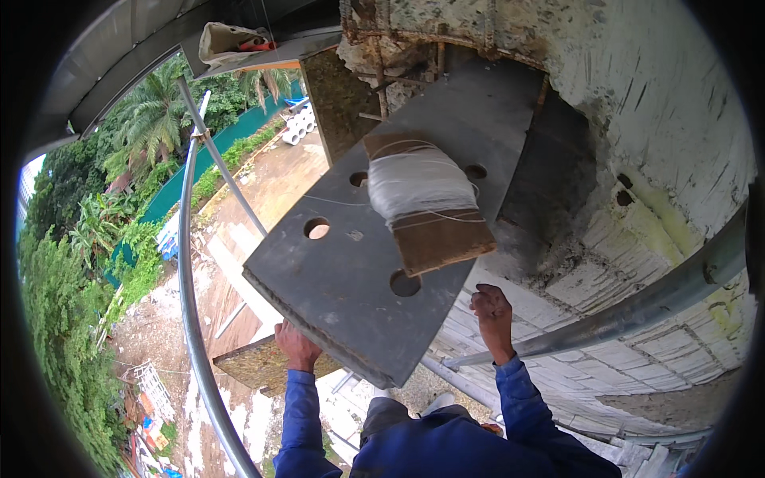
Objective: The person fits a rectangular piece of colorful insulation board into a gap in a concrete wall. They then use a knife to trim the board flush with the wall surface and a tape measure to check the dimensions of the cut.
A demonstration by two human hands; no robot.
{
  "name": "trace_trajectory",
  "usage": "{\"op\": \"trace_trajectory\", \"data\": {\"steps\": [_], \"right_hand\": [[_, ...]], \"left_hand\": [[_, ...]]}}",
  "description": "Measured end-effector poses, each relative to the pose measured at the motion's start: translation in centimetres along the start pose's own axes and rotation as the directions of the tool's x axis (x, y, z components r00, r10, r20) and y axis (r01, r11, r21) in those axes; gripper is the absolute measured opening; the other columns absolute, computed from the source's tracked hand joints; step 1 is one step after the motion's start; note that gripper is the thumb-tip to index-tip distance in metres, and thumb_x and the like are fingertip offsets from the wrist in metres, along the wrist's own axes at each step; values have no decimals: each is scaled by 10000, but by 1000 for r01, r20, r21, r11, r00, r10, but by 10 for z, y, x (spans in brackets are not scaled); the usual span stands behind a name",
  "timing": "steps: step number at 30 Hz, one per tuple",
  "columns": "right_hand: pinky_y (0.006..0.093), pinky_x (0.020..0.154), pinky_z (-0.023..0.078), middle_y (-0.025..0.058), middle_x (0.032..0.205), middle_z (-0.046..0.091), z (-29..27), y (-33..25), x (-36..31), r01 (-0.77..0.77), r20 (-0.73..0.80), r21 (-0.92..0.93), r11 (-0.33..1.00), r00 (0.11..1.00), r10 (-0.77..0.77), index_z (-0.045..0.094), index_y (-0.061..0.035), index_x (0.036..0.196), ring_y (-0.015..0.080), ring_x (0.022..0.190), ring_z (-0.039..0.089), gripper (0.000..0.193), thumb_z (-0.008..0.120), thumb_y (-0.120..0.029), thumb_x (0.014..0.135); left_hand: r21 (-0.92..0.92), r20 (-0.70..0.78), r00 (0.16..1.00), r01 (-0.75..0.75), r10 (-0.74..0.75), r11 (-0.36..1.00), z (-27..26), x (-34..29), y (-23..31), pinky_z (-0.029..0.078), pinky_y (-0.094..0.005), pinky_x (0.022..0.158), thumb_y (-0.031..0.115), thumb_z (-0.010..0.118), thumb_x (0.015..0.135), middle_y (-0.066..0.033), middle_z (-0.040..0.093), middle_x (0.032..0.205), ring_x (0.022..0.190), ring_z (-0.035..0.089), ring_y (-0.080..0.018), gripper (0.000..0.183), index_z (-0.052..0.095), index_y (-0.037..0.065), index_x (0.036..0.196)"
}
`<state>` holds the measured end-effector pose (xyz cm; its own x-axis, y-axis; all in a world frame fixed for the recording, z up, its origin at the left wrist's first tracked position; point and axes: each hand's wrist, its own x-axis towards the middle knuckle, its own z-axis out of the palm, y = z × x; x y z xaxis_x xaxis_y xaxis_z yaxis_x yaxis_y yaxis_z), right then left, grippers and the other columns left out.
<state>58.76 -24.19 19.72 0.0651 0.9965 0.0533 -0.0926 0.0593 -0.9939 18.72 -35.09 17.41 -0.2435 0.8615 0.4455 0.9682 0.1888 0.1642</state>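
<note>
A large dark grey metal plate [351,271] with several round holes lies tilted in front of me, its far end reaching into an opening in the concrete wall. On it rests a flat wooden board [448,243] wound with white string [421,182]; a thin loose strand runs left from it. My left hand [298,347] is closed at the plate's near left edge, with its fingertips hidden by the plate. Just off the plate's right edge, my right hand [492,320] is raised with fingers curled together. Whatever is in them is too small to make out.
Metal scaffold tubes stand at left [188,239] and cross at right [637,311]. A rough concrete wall [637,103] with exposed rebar rises ahead. Below the plate is a wooden panel [255,365]. A whitish bag [227,44] sits on the upper ledge. The ground lies far below.
</note>
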Motion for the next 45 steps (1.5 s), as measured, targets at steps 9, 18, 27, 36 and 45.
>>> {"op": "trace_trajectory", "data": {"steps": [9,18,27,36,45], "right_hand": [[435,750,550,197,1014,701,17,-15,159,498,162,-684,534,817,-554,655,-20,1145,379,849,669,251,673,-112,912],[437,791,544,171,1065,691,-6,8,221,253,158,-928,273,932,-327,642,-61,1192,358,904,651,279,659,-169,935],[404,834,543,121,1096,691,-24,12,175,277,81,-877,394,891,-448,624,-93,1255,284,958,655,299,632,-204,977],[370,877,542,72,1127,691,-83,24,37,206,-208,-577,790,899,-386,606,-125,1317,210,1013,659,319,605,-240,1020],[352,849,549,-18,1152,682,4,118,-114,-827,268,359,432,535,801,586,-203,1366,148,1015,672,333,600,-216,1034]], "left_hand": [[-86,-167,981,80,-94,993,14,12,-31,404,-409,790,343,739,692,-67,653,880,885,627,-264,353,673,114,953],[-145,-180,977,87,-113,986,6,19,-47,404,-416,783,338,747,744,-60,670,911,914,622,-262,312,682,114,951],[4,-21,970,242,-242,970,8,22,-84,425,-420,755,398,745,817,-84,656,785,774,636,-269,317,638,102,781],[-7,-39,922,386,-386,922,67,-5,-145,430,-427,748,407,742,793,-102,640,776,775,643,-291,344,630,82,777],[57,-198,887,435,-417,899,80,-11,-200,420,-407,718,365,750,803,-75,625,745,736,621,-267,295,622,100,775]]}}
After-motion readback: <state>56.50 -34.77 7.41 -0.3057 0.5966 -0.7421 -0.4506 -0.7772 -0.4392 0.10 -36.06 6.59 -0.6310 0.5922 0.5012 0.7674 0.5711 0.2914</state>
